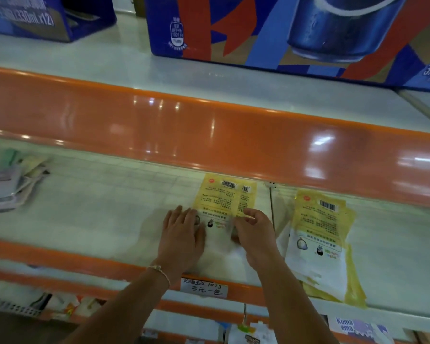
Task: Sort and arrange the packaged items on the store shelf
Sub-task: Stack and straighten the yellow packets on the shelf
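Two overlapping yellow-and-white packets (221, 197) lie flat, back side up, on the white middle shelf (97, 212). My left hand (181, 234) presses flat on their left lower part, fingers spread. My right hand (253, 232) has its curled fingers on the right edge of the same packets. A second stack of yellow-and-white packets (320, 242) lies to the right, past a thin wire divider (272, 207), and hangs over the shelf's front edge.
An orange shelf lip (209, 130) overhangs the packets. Blue drink cartons (283, 31) stand on the shelf above. A heap of pale packets (13, 184) lies at far left. A handwritten price tag (204, 288) sits on the front rail; more goods show below.
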The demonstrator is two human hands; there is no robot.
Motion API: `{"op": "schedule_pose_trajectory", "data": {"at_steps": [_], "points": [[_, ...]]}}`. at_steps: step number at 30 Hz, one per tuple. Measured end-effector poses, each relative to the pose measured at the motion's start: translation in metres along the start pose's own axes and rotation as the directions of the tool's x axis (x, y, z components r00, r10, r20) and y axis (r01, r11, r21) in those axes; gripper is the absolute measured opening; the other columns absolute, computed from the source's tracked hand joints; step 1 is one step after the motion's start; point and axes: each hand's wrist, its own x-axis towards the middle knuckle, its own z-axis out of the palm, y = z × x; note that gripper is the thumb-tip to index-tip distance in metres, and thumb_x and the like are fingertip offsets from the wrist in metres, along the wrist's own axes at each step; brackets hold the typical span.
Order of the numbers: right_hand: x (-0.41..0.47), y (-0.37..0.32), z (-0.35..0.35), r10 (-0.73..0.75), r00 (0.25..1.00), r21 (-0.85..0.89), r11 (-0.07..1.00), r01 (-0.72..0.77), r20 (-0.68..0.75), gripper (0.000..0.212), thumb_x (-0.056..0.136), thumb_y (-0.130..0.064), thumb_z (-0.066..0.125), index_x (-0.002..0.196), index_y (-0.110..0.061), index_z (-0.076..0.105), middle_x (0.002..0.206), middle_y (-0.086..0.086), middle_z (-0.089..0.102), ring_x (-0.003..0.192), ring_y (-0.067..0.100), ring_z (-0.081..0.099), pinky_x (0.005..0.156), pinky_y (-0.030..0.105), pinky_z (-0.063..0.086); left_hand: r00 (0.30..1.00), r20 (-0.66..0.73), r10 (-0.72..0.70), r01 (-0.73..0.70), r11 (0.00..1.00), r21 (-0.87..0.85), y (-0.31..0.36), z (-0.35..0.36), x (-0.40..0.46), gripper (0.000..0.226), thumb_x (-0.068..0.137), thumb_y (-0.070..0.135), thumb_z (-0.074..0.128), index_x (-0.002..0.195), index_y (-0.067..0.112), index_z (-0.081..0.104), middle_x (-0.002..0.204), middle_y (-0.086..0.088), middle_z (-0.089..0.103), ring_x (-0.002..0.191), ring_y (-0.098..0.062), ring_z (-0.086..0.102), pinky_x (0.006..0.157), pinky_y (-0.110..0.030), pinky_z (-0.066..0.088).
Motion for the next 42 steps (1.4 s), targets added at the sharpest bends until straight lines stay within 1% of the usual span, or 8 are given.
{"op": "schedule_pose_trajectory", "data": {"at_steps": [7, 10, 13, 20, 30, 33, 37, 42], "points": [[-0.001, -0.001, 0.008, 0.126, 0.982, 0.263, 0.951, -0.161, 0.143, 0.009, 0.087, -0.002, 0.064, 0.096, -0.003, 0.065, 0.088, 0.017, 0.071, 0.077, 0.027, 0.064, 0.075, 0.039, 0.056, 0.999, -0.003, -0.046, 0.045, 0.982, -0.185, 0.001, -0.011, 0.001, 0.053, 0.085, 0.045, 0.042, 0.125, 0.012, 0.055, 0.13, -0.008, 0.058, 0.136, -0.028, 0.037, 0.117, -0.045, 0.023], [-0.008, -0.002, 0.015, 0.123, 0.97, 0.231, 0.958, -0.171, 0.208, 0.004, 0.089, -0.003, 0.064, 0.085, -0.001, 0.065, 0.068, 0.012, 0.06, 0.06, 0.021, 0.051, 0.06, 0.033, 0.044, 0.998, 0.004, -0.062, 0.062, 0.974, -0.216, 0.0, -0.012, 0.001, 0.051, 0.086, 0.047, 0.041, 0.121, 0.014, 0.057, 0.127, -0.006, 0.059, 0.136, -0.026, 0.036, 0.116, -0.045, 0.023], [-0.013, -0.001, 0.025, 0.04, 0.979, 0.111, 0.992, -0.063, 0.198, 0.008, 0.09, -0.008, 0.064, 0.098, -0.008, 0.066, 0.076, 0.008, 0.069, 0.062, 0.023, 0.063, 0.054, 0.03, 0.053, 0.998, -0.007, -0.066, 0.063, 0.971, -0.232, 0.001, -0.013, 0.0, 0.052, 0.085, 0.046, 0.041, 0.121, 0.013, 0.058, 0.128, -0.007, 0.058, 0.136, -0.027, 0.036, 0.116, -0.045, 0.025], [-0.009, 0.003, 0.018, -0.035, 0.993, 0.018, 0.999, 0.033, 0.116, 0.012, 0.091, -0.013, 0.061, 0.089, -0.023, 0.068, 0.084, 0.006, 0.074, 0.078, 0.028, 0.069, 0.074, 0.046, 0.058, 0.99, -0.089, -0.111, 0.083, 0.96, -0.267, -0.008, -0.005, 0.003, 0.057, 0.091, 0.051, 0.028, 0.118, 0.011, 0.058, 0.115, -0.007, 0.064, 0.125, -0.032, 0.047, 0.106, -0.05, 0.037], [-0.004, 0.012, -0.047, 0.029, 0.998, 0.16, 0.987, -0.019, -0.061, 0.012, 0.09, -0.01, 0.064, 0.096, 0.0, 0.065, 0.099, 0.031, 0.067, 0.073, 0.034, 0.064, 0.069, 0.043, 0.053, 0.99, -0.079, 0.118, -0.123, 0.991, -0.06, 0.007, 0.001, -0.002, 0.055, 0.093, 0.041, 0.029, 0.123, 0.007, 0.059, 0.134, -0.013, 0.057, 0.136, -0.031, 0.039, 0.117, -0.047, 0.025], [-0.008, 0.012, -0.065, 0.009, 0.997, 0.123, 0.992, 0.001, -0.082, 0.009, 0.092, -0.012, 0.062, 0.094, -0.006, 0.068, 0.088, 0.023, 0.071, 0.075, 0.044, 0.067, 0.068, 0.049, 0.056, 0.984, -0.047, 0.17, -0.174, 0.981, -0.086, 0.026, 0.007, -0.002, 0.053, 0.094, 0.041, 0.029, 0.124, 0.008, 0.059, 0.134, -0.013, 0.057, 0.135, -0.029, 0.041, 0.115, -0.047, 0.028], [-0.011, 0.014, -0.091, -0.038, 0.989, 0.101, 0.994, 0.053, -0.14, 0.01, 0.093, -0.009, 0.06, 0.095, -0.006, 0.069, 0.087, 0.012, 0.072, 0.074, 0.028, 0.067, 0.056, 0.035, 0.054, 0.971, -0.021, 0.237, -0.237, 0.963, -0.125, 0.056, 0.013, -0.003, 0.052, 0.095, 0.041, 0.028, 0.122, 0.008, 0.058, 0.134, -0.011, 0.057, 0.134, -0.029, 0.042, 0.113, -0.047, 0.032], [-0.011, 0.021, -0.122, -0.075, 0.962, -0.072, 0.996, 0.059, -0.262, 0.013, 0.091, -0.019, 0.061, 0.087, -0.007, 0.066, 0.084, 0.02, 0.069, 0.071, 0.031, 0.064, 0.06, 0.044, 0.055, 0.965, 0.053, 0.259, -0.255, 0.964, -0.074, 0.072, 0.019, 0.002, 0.054, 0.094, 0.044, 0.027, 0.127, 0.01, 0.054, 0.136, -0.009, 0.053, 0.136, -0.028, 0.038, 0.114, -0.045, 0.03]]}}
